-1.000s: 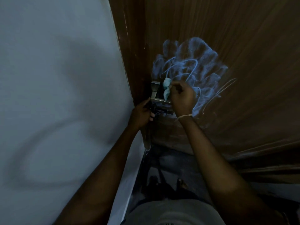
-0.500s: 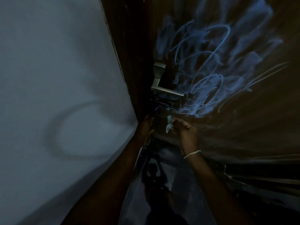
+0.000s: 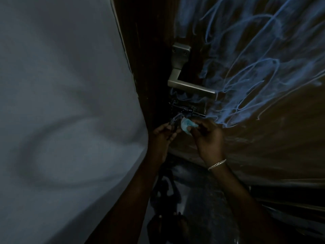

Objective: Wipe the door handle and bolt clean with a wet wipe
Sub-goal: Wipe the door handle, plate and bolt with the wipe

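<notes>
Two hands work low on the door [image 3: 263, 138], under the handle [image 3: 190, 85]. Right hand [image 3: 209, 138]: grip narrow, wet wipe [image 3: 186, 127] bunched between thumb and fingertips. Wipe is soft, limp, light; judged best pinched as a wad so an edge can reach into crevices. Wad sits just under the dark bolt [image 3: 182, 110], seemingly touching its lower part. Left hand [image 3: 162, 136]: fingers curled at the door edge, contents unclear in the dim light.
</notes>
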The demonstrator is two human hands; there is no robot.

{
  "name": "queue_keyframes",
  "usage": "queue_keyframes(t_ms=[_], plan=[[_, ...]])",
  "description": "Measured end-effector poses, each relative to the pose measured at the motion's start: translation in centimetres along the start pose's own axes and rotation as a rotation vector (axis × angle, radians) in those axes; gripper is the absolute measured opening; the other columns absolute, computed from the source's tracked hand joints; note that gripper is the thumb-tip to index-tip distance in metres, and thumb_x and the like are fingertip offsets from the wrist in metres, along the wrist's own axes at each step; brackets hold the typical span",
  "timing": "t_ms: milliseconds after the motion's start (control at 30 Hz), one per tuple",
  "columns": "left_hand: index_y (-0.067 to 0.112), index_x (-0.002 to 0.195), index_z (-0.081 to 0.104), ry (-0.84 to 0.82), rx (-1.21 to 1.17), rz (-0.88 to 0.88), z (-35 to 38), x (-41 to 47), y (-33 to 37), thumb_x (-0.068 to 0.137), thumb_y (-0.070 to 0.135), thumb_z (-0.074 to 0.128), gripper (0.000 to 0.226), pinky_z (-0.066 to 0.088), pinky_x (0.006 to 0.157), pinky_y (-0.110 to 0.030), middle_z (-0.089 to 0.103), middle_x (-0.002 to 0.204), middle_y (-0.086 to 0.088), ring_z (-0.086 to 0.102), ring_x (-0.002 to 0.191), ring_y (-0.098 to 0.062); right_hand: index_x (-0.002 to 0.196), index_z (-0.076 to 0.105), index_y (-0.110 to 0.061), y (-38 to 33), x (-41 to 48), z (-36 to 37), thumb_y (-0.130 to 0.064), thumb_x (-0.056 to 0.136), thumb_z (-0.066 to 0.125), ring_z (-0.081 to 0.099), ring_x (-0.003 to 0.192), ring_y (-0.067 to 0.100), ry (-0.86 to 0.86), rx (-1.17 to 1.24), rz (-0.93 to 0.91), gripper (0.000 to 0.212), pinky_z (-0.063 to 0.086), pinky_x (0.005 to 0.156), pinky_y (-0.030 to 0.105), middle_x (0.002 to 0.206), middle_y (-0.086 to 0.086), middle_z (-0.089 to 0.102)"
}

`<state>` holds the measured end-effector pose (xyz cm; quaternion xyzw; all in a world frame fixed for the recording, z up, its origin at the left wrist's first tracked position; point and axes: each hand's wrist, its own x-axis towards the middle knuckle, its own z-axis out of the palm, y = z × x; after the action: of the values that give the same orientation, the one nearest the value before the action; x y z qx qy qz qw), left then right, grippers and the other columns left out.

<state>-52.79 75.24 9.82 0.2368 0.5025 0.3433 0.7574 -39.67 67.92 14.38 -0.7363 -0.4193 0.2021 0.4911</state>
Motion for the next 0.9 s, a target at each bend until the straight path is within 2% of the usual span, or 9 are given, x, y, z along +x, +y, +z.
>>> queue_keyframes(t_ms=[133,300,433,567,667,733,800,833,900], plan=[[0.003,0.116,0.063,-0.062,-0.108,-0.029,-0.4,-0.6,0.2,0.103,0.001,0.046,0.022,0.056,0.083,-0.029,0.070,0.111,-0.013,0.069,0.100,-0.025,0.113,0.073,-0.003,-0.5,1.5,2.9,0.000,0.090,0.068,0.065,0.097,0.022,-0.063,-0.324,-0.286,0.023,0.046,0.084,0.019,0.109,0.014,0.068],[-0.007,0.139,0.052,-0.102,-0.076,-0.035,-0.5,-1.4,0.3,0.104,-0.002,0.036,0.038,0.052,0.094,-0.032,0.057,0.140,-0.024,0.057,0.122,-0.032,0.114,0.067,0.007,0.3,-0.4,3.9,0.006,0.088,0.063,0.055,0.105,0.028,-0.218,-0.449,-0.194,0.026,0.041,0.093,0.014,0.118,0.026,0.061],[0.005,0.121,0.065,-0.140,-0.033,0.010,-0.5,-1.4,0.3,0.104,-0.004,0.037,0.033,0.058,0.083,-0.027,0.065,0.132,-0.015,0.066,0.114,-0.025,0.098,0.070,0.009,-1.0,1.1,3.2,0.007,0.089,0.065,0.063,0.090,0.034,-0.071,-0.447,-0.290,0.011,0.049,0.076,0.023,0.104,0.021,0.064],[-0.007,0.140,0.050,-0.136,-0.077,0.007,-1.3,-1.0,0.5,0.104,-0.003,0.036,0.040,0.057,0.080,-0.026,0.071,0.107,-0.009,0.069,0.088,-0.012,0.099,0.074,0.007,-1.8,-0.4,4.2,0.004,0.085,0.072,0.068,0.090,0.040,-0.215,-0.554,-0.468,0.015,0.057,0.078,0.040,0.101,0.027,0.069],[-0.002,0.136,0.055,-0.140,-0.117,-0.034,-1.5,-1.2,0.7,0.101,-0.004,0.033,0.042,0.055,0.089,-0.035,0.063,0.130,-0.021,0.067,0.108,-0.028,0.094,0.073,-0.010,-0.1,-0.9,2.9,0.002,0.092,0.065,0.062,0.073,0.030,-0.128,-0.359,-0.281,0.015,0.051,0.061,0.031,0.084,0.013,0.068],[0.002,0.126,0.061,-0.172,-0.115,-0.028,-1.4,-1.3,1.0,0.097,-0.006,0.031,0.043,0.054,0.095,-0.038,0.065,0.130,-0.023,0.065,0.116,-0.034,0.101,0.070,-0.006,-0.1,0.7,2.7,0.003,0.091,0.063,0.058,0.083,0.025,-0.085,-0.360,-0.157,0.016,0.042,0.071,0.017,0.097,0.013,0.066],[0.007,0.121,0.064,-0.171,-0.108,-0.014,-1.1,-1.6,1.2,0.094,-0.006,0.031,0.044,0.056,0.089,-0.034,0.075,0.112,-0.014,0.072,0.104,-0.026,0.110,0.068,0.001,-1.2,1.8,3.3,-0.002,0.093,0.063,0.053,0.092,0.015,-0.092,-0.457,-0.215,0.018,0.037,0.080,0.004,0.114,0.017,0.063],[0.007,0.124,0.063,-0.162,-0.111,-0.011,-1.1,-1.6,1.3,0.094,-0.006,0.032,0.045,0.057,0.085,-0.032,0.077,0.101,-0.008,0.074,0.095,-0.020,0.112,0.067,0.003,-1.8,1.9,3.7,-0.006,0.095,0.062,0.053,0.095,0.013,-0.133,-0.489,-0.277,0.020,0.041,0.085,0.005,0.117,0.017,0.062],[0.001,0.135,0.057,-0.160,-0.111,-0.013,-1.2,-1.6,1.3,0.092,-0.007,0.030,0.051,0.054,0.092,-0.034,0.075,0.108,-0.010,0.070,0.098,-0.020,0.109,0.071,0.004,-2.5,0.6,4.4,-0.006,0.093,0.067,0.062,0.097,0.027,-0.230,-0.551,-0.381,0.019,0.054,0.088,0.029,0.113,0.020,0.064]])
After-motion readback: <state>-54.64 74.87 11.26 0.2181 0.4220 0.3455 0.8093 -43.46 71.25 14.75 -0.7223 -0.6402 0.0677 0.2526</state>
